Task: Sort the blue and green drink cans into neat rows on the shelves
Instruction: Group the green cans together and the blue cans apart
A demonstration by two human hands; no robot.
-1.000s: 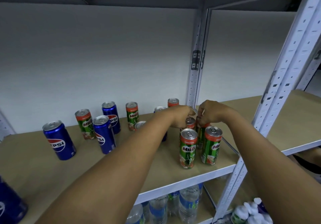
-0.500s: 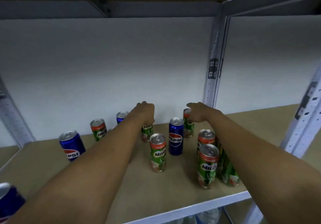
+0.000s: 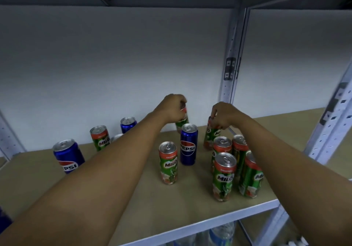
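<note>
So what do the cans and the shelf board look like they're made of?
The Pepsi can and the Milo can look like thin metal, probably aluminium: bare silver pull-tab tops, glossy printed sides. The shelf board looks like matte tan fibreboard or chipboard, edged by a pale painted metal rail.

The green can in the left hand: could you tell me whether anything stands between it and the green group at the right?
Yes. The left hand holds a green can at the back; an upright blue Pepsi can stands just in front of it, partly toward the green group. Lifting over should avoid it.
</note>
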